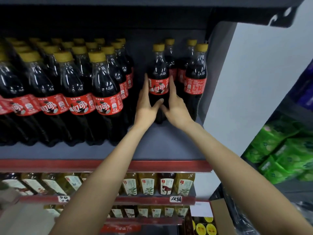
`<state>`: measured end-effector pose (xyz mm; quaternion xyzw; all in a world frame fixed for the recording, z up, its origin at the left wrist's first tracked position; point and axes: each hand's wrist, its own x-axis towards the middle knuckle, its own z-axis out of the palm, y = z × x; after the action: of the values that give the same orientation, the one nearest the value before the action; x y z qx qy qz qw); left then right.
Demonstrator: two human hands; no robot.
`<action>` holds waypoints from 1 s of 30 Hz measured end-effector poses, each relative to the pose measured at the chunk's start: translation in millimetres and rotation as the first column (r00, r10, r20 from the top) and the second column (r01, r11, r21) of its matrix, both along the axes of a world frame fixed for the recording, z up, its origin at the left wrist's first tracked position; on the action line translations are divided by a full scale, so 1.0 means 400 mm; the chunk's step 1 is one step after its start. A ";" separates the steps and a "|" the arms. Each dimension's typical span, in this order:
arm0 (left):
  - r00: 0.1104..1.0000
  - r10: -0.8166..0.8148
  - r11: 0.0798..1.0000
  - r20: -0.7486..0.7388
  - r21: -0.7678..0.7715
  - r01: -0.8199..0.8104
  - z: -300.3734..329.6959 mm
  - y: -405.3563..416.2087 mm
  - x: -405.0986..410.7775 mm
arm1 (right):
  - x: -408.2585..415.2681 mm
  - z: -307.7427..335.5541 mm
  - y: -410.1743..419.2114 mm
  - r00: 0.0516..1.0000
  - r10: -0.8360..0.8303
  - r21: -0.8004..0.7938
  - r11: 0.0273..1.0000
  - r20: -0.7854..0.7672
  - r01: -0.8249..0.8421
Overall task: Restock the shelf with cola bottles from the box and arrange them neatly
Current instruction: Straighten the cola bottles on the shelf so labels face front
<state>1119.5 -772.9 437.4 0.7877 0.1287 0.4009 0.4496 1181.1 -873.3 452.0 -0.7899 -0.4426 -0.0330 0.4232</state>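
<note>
Both hands hold one cola bottle (158, 82) between them. The left hand (147, 106) lies against its left side with straight fingers pointing up along the label, and its thumb crosses the lower front of the bottle. The right hand (176, 106) presses the right side in the same way, fingers straight, thumb touching the lower front. So the bottle is clamped between two flat hands, not wrapped by curled fingers.

The bottle stands upright on the gray shelf (152, 146), its long axis vertical, the yellow cap on top and the red label facing forward. It is filled with dark drink almost to the neck.

Just beside it on the right stand three other bottles (195, 78), also upright with yellow caps; one is behind the held bottle and touches it or nearly so. To the left, across a gap, a large group of cola bottles (67, 92) stands in tight rows, all with caps up and labels to the front.

Below the red shelf edge (101, 165), a lower shelf carries yellow and dark drink bottles (157, 184). At the bottom right an open cardboard box (218, 211) holds bottles with yellow caps (205, 228). On the far right lie green packs (284, 150).
</note>
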 end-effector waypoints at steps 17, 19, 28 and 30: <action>0.993 0.035 0.892 -0.111 -0.445 -0.081 0.034 0.039 0.009 | 0.019 -0.003 0.202 0.998 -0.063 -0.007 0.998 0.006 0.063; 0.993 0.019 0.886 -0.115 -0.458 -0.070 0.032 0.043 0.014 | 0.024 0.000 0.218 0.996 -0.087 -0.031 0.996 0.007 0.087; 0.999 0.033 0.845 -0.011 -0.533 -0.034 0.046 0.033 0.013 | 0.040 0.018 0.193 0.975 -0.105 -0.132 0.982 0.196 0.132; 0.995 0.092 0.868 0.031 -0.492 -0.065 0.046 0.026 0.014 | 0.038 0.019 0.144 0.972 -0.106 -0.014 0.994 0.210 0.111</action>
<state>1124.9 -762.4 456.0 0.6309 0.2459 0.3941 0.6214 1196.1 -815.8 459.4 -0.8105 -0.4411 -0.1329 0.3618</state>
